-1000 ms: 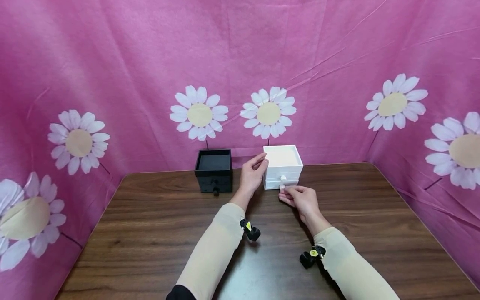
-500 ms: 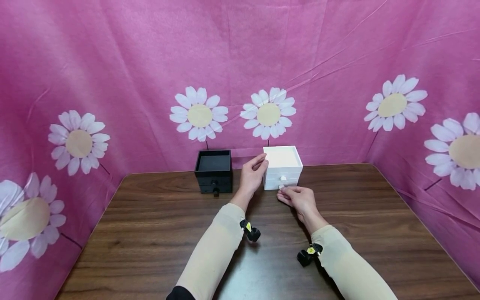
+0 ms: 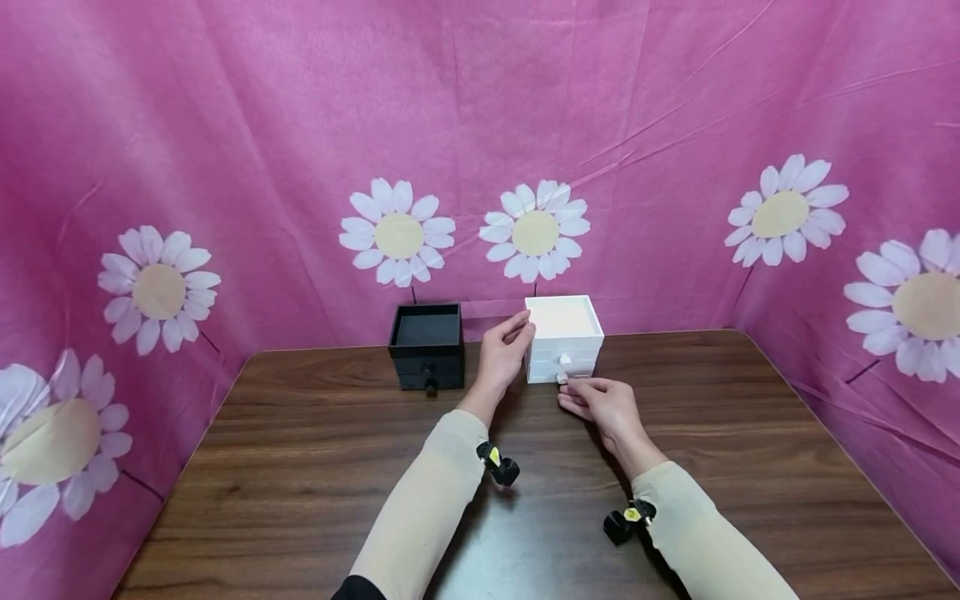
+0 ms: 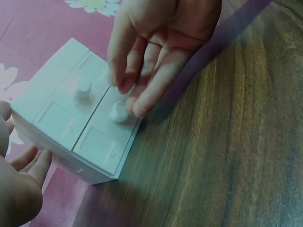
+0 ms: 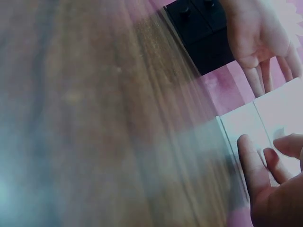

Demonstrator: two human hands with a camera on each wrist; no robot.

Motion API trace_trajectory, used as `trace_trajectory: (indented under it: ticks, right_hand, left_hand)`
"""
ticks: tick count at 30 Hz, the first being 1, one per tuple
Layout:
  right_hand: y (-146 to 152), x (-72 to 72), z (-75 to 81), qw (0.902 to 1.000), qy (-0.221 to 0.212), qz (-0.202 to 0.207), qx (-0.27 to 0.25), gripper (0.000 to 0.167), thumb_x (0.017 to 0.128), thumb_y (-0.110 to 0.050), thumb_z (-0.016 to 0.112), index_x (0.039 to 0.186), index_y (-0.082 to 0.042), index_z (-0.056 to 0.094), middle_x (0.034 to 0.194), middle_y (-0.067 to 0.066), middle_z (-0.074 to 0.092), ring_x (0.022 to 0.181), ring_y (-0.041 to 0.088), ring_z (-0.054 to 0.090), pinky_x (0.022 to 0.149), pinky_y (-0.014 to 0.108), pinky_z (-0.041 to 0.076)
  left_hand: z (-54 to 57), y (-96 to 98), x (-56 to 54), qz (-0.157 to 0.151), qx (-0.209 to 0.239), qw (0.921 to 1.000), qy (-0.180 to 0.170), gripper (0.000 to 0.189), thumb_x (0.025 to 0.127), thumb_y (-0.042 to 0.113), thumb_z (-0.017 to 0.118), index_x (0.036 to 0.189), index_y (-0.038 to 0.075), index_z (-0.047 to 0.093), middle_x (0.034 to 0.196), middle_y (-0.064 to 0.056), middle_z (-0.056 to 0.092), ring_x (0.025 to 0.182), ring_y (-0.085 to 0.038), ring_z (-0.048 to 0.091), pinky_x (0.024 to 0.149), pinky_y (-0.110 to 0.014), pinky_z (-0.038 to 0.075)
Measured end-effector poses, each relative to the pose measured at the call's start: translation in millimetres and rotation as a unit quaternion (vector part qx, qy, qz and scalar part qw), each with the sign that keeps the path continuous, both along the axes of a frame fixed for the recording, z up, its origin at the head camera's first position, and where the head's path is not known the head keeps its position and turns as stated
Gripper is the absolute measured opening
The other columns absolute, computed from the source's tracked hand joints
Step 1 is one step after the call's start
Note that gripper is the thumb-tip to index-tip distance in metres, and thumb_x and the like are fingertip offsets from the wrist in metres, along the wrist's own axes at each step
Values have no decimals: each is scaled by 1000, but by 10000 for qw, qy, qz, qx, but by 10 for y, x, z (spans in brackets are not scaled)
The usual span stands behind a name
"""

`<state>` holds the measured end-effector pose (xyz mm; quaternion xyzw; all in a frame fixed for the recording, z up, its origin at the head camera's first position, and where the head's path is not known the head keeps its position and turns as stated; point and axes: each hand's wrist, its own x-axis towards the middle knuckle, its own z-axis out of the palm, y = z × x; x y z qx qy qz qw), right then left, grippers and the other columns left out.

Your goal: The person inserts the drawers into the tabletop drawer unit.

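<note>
A small white drawer box (image 3: 564, 337) with a tray-like top and two stacked drawers stands near the table's back edge. My left hand (image 3: 504, 350) lies along its left side, fingertips touching near the top rim. The upper knob (image 4: 82, 88) shows plainly. Right beside the lower knob (image 4: 120, 112) are the fingertips of my right hand (image 3: 603, 408), at its right edge and not wrapped round it; whether they touch it I cannot tell. Both drawer fronts look about flush in the left wrist view. A similar black drawer box (image 3: 427, 350) stands to the left.
The brown wood-grain table (image 3: 300, 467) spreads in front of both boxes. A pink curtain (image 3: 465, 100) with large white daisies hangs behind and at both sides. Each sleeve bears a black wrist camera, such as the left camera (image 3: 498, 463).
My right hand's fingers have slid slightly rightward off the lower knob, and more of the knob shows. My left hand stays on the white box. The whole head view has shifted a little.
</note>
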<state>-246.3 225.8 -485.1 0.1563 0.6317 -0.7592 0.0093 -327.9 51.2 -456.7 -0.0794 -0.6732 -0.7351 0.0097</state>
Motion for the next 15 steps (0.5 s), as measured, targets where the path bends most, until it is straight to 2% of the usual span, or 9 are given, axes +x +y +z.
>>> trace_trajectory:
  ticks: [4,7,12,15]
  right_hand:
    - [20,70,73,9996,218,169,91,38,109,-2,60,136,24,57,98,13,83,86,13,81,87,31,68]
    - [51,129,137,9987,344,217,310,39,110,-6,60,136,23,58,102,15,83,87,15,82,86,33,69]
    - [77,227,253,9949,605,80,804,37,111,-10,61,133,20,62,99,8,85,85,15,82,82,32,69]
    - [69,282,325,9885,1000,-100,1134,35,110,-9,61,130,20,64,95,1,84,83,11,81,81,31,69]
  left_hand:
    - [57,-61,34,161,-249,9995,73,39,105,16,71,143,7,70,144,-16,71,133,-30,68,111,-36,59]
    - [107,-121,109,180,-629,9977,147,37,105,19,71,140,9,73,141,-14,73,131,-29,69,112,-39,59]
    - [160,-282,287,-249,-1121,9926,406,36,106,16,67,139,3,72,142,-17,72,134,-29,68,113,-39,59]
    - [207,-413,417,-545,-1299,9881,620,37,107,14,65,141,1,69,145,-20,70,136,-31,67,114,-40,58]
